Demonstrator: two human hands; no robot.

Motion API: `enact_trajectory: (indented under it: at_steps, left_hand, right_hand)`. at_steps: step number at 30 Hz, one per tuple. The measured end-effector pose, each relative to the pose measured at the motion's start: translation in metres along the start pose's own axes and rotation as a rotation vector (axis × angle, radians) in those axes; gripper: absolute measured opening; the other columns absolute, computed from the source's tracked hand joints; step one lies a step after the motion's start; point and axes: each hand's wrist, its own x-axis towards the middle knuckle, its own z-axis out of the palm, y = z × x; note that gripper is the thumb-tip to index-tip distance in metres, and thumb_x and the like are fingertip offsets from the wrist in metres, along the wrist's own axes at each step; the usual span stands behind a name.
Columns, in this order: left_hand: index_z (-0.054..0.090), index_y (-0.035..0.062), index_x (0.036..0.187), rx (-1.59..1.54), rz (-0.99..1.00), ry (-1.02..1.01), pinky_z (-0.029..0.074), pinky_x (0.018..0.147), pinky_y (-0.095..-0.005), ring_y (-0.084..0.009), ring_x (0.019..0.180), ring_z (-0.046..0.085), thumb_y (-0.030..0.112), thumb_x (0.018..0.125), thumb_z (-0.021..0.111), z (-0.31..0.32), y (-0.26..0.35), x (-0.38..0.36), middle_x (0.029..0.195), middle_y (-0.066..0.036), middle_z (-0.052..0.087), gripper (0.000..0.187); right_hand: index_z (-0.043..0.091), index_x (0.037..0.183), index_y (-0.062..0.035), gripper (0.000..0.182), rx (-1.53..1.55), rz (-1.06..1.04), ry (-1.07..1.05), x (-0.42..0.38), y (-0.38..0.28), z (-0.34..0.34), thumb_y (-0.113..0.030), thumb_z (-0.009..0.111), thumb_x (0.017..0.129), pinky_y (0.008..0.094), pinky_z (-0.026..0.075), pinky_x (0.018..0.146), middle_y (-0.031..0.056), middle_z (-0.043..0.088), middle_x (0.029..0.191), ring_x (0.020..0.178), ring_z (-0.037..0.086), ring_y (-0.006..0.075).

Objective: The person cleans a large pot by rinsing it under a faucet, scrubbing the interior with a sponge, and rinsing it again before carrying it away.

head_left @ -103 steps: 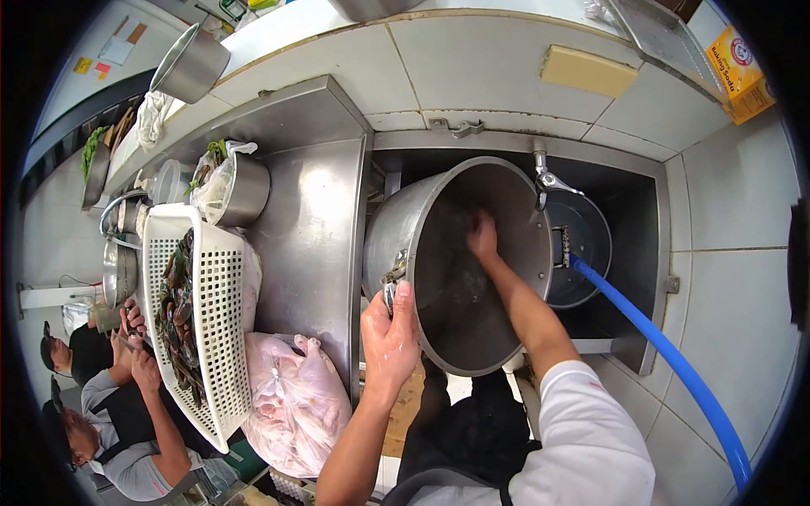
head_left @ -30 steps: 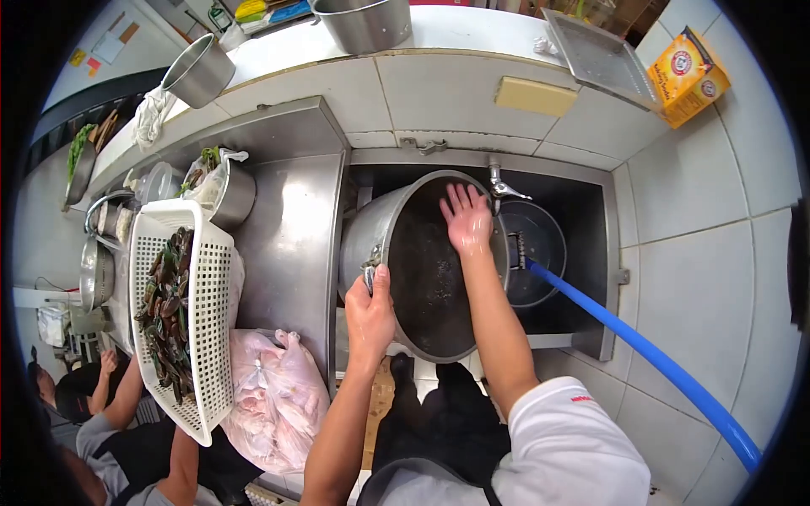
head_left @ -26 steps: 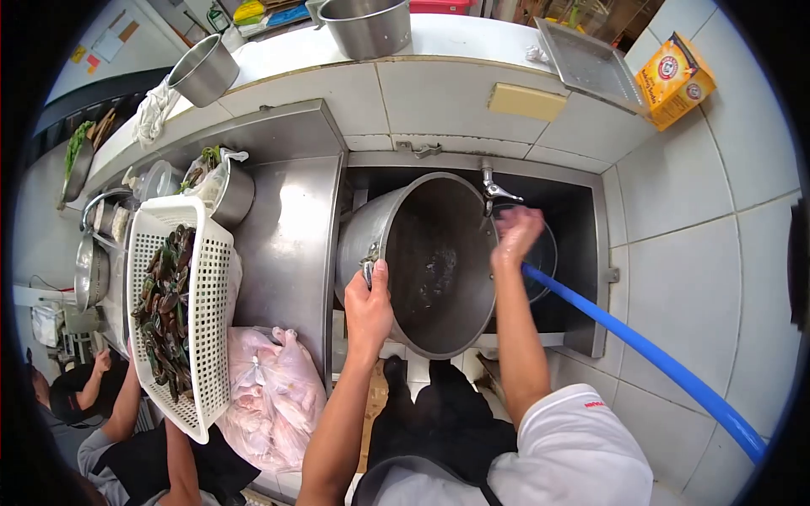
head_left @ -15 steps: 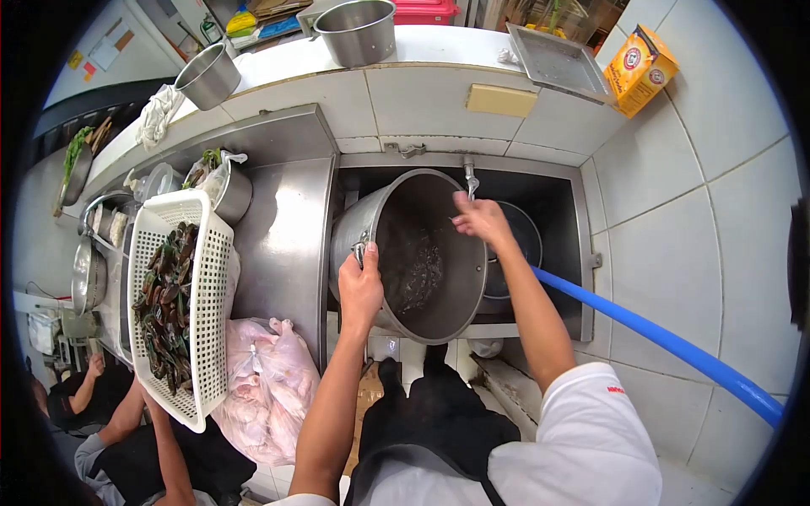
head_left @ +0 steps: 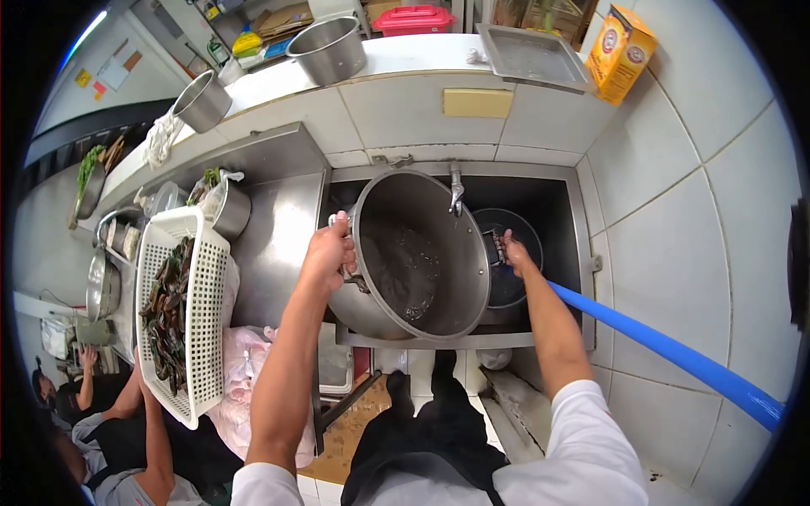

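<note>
A large metal pot (head_left: 460,291) leans over the sink (head_left: 557,253), its mouth toward me and a little water swirling inside. My left hand (head_left: 331,253) is closed around the handle on the pot's left side. On the right, the fingers of my right hand (head_left: 515,251) are wrapped round the pot's other handle (head_left: 495,247). Just above the rim is the faucet (head_left: 456,190). A round dark container (head_left: 527,228) sits in the sink behind my right hand, and a blue hose (head_left: 658,341) runs from there to the right.
Left of the sink, a white basket (head_left: 207,316) of mussels and a bag of raw poultry (head_left: 240,363) stand on the steel counter (head_left: 283,219). Metal pots (head_left: 327,52), a tray (head_left: 536,59) and an orange box (head_left: 622,55) line the ledge. Co-workers' arms (head_left: 156,447) show lower left.
My right hand has moved down from the faucet to the pot's right handle. My left hand has shifted left and up with its handle, and the pot has turned slightly.
</note>
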Motion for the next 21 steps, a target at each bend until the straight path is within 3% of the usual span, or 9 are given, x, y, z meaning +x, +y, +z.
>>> enact_trajectory:
  at_steps: [1, 2, 5, 7, 12, 14, 15, 20, 21]
  left_hand:
    - [0.041, 0.0109, 0.069, -0.029, -0.032, -0.025, 0.027, 0.037, -0.0257, -0.0082, 0.038, 0.028, 0.038, 0.088, 0.045, 0.0, 0.003, 0.0, 0.051, 0.004, 0.033, 0.033]
    - [0.041, 0.0121, 0.069, -0.054, -0.064, -0.052, 0.026, 0.038, -0.0248, -0.0072, 0.039, 0.027, 0.038, 0.088, 0.045, -0.002, 0.007, 0.001, 0.051, 0.006, 0.031, 0.032]
    - [0.039, 0.0125, 0.072, -0.033, -0.126, -0.103, 0.025, 0.038, -0.0231, -0.0053, 0.038, 0.024, 0.038, 0.088, 0.044, -0.016, 0.028, 0.017, 0.05, 0.008, 0.028, 0.031]
    - [0.039, 0.0119, 0.072, 0.009, -0.155, -0.089, 0.022, 0.035, -0.0201, -0.0039, 0.038, 0.024, 0.037, 0.09, 0.042, -0.021, 0.046, 0.022, 0.05, 0.008, 0.028, 0.031]
    - [0.039, 0.0102, 0.071, 0.097, -0.33, -0.117, 0.02, 0.031, -0.0168, -0.0016, 0.036, 0.024, 0.033, 0.092, 0.036, -0.016, 0.078, 0.054, 0.048, 0.008, 0.029, 0.031]
    - [0.04, 0.009, 0.071, 0.142, -0.378, -0.127, 0.022, 0.033, -0.0193, -0.0039, 0.037, 0.025, 0.028, 0.091, 0.035, -0.021, 0.08, 0.064, 0.049, 0.005, 0.033, 0.028]
    - [0.04, 0.0093, 0.07, 0.298, -0.362, -0.099, 0.022, 0.033, -0.0195, -0.004, 0.036, 0.025, 0.028, 0.091, 0.034, -0.022, 0.08, 0.065, 0.05, 0.005, 0.034, 0.029]
    - [0.038, 0.01, 0.061, 0.87, -0.194, -0.114, 0.024, 0.034, -0.0247, -0.0123, 0.036, 0.028, 0.034, 0.09, 0.029, -0.002, 0.087, 0.08, 0.045, -0.001, 0.03, 0.039]
    - [0.035, 0.0098, 0.058, 0.861, -0.294, -0.1, 0.024, 0.035, -0.0262, -0.0156, 0.036, 0.029, 0.038, 0.09, 0.028, -0.005, 0.086, 0.101, 0.043, -0.003, 0.027, 0.044]
  right_hand:
    - [0.055, 0.108, -0.0015, 0.061, -0.007, -0.226, 0.117, 0.003, 0.008, 0.002, -0.055, 0.039, 0.084, 0.034, 0.041, 0.082, 0.0145, 0.059, 0.099, 0.092, 0.055, 0.0219]
    - [0.055, 0.108, -0.0015, 0.061, 0.008, -0.219, 0.123, 0.004, 0.015, -0.003, -0.055, 0.039, 0.084, 0.034, 0.041, 0.082, 0.0145, 0.059, 0.099, 0.092, 0.055, 0.0219]
    - [0.059, 0.098, -0.0039, 0.051, 0.076, -0.096, -0.073, -0.035, -0.008, -0.019, -0.048, 0.035, 0.088, 0.0302, 0.044, 0.062, 0.0059, 0.055, 0.07, 0.062, 0.051, 0.0136]
    - [0.059, 0.089, -0.0052, 0.042, 0.188, -0.013, -0.144, -0.054, -0.013, -0.026, -0.04, 0.035, 0.091, 0.027, 0.038, 0.048, -0.0011, 0.04, 0.054, 0.043, 0.032, 0.0081]
    - [0.057, 0.089, -0.0033, 0.035, 0.416, 0.19, -0.137, -0.124, -0.03, -0.039, -0.034, 0.039, 0.091, 0.0308, 0.04, 0.049, -0.0006, 0.038, 0.052, 0.036, 0.025, 0.0096]
    - [0.055, 0.094, -0.0019, 0.043, 0.454, 0.247, -0.125, -0.147, -0.026, -0.041, -0.039, 0.033, 0.091, 0.0253, 0.038, 0.048, -0.0039, 0.031, 0.049, 0.036, 0.021, 0.007]
    - [0.056, 0.089, -0.0015, 0.04, 0.496, 0.211, -0.15, -0.147, -0.013, -0.045, -0.036, 0.037, 0.091, 0.0306, 0.041, 0.049, -0.0018, 0.035, 0.049, 0.036, 0.026, 0.009]
    - [0.055, 0.092, -0.0009, 0.041, 0.693, 0.23, -0.205, -0.185, -0.007, -0.049, -0.035, 0.031, 0.093, 0.0265, 0.04, 0.049, -0.0034, 0.034, 0.047, 0.034, 0.026, 0.0075]
    - [0.054, 0.09, -0.0017, 0.041, 0.723, 0.229, -0.139, -0.196, -0.011, -0.043, -0.033, 0.028, 0.094, 0.0267, 0.04, 0.049, -0.0043, 0.033, 0.047, 0.033, 0.024, 0.0071]
